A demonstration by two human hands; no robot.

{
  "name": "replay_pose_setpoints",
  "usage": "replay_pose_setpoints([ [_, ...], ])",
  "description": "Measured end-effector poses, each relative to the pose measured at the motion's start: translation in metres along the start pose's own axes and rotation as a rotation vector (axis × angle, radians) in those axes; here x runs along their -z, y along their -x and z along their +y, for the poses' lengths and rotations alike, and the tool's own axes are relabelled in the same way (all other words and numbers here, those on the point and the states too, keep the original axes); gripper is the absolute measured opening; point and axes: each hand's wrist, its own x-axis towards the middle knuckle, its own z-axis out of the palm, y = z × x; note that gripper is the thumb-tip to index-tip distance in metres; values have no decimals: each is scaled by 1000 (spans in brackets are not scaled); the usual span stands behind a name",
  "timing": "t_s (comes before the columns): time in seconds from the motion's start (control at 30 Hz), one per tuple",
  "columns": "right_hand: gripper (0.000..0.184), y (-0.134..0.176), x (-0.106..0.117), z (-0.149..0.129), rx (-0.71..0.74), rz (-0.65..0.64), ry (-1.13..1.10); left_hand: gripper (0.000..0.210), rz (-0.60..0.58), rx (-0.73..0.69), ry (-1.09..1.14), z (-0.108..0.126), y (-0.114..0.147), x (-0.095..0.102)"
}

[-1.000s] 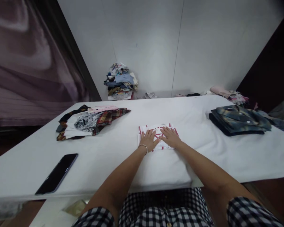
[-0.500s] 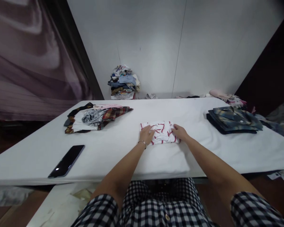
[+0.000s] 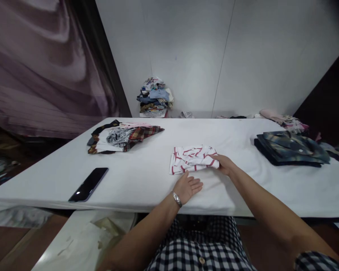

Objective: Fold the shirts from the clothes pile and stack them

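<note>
A folded white garment with red stripes [image 3: 193, 158] lies on the white-covered table [image 3: 147, 184] in front of me. Its right end is lifted a little, gripped by my right hand [image 3: 224, 164], thumb on top and fingers beneath. Just below its near edge, my left hand [image 3: 187, 187] is turned palm up with the fingers spread, holding nothing. A silver bracelet [image 3: 177, 199] circles the left wrist. What kind of garment it is, I cannot tell.
A loose heap of clothes [image 3: 121, 137] lies at the left, a black phone [image 3: 89, 184] nearer me. Folded dark plaid clothing [image 3: 293, 146] is stacked at the right. A tall clothes pile [image 3: 155, 98] stands against the back wall.
My left hand has come off the garment, moved toward me and turned palm up. My right hand has taken hold of the garment's right end and raised it slightly.
</note>
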Motion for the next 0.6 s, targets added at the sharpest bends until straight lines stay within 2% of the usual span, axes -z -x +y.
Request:
replay_pose_setpoints([
  [0.13, 37, 34, -6, 11, 19, 36, -147, 68, 18, -75, 146, -1, -9, -7],
  [0.23, 38, 66, -17, 27, -8, 64, -242, 45, 48, -209, 197, 0, -16, -18],
  [0.3, 42, 87, -23, 37, -37, 28, -314, 29, 129, -277, 193, 3, -17, -23],
  [0.37, 42, 101, -24, 43, -98, -39, -287, 23, 211, -302, 165, 11, -17, -25],
  [0.43, 39, 107, -14, 44, -126, -80, -116, 22, 232, -296, 120, 22, -15, -22],
  [0.47, 36, 107, -6, 42, -99, -54, -2, 22, 220, -292, 99, 28, -14, -19],
  [0.53, 29, 99, 13, 33, 19, 89, 184, 20, 198, -271, 63, 41, -9, -13],
  [0.6, 24, 82, 27, 20, 140, 248, 229, 18, 216, -232, 29, 54, -3, -9],
])
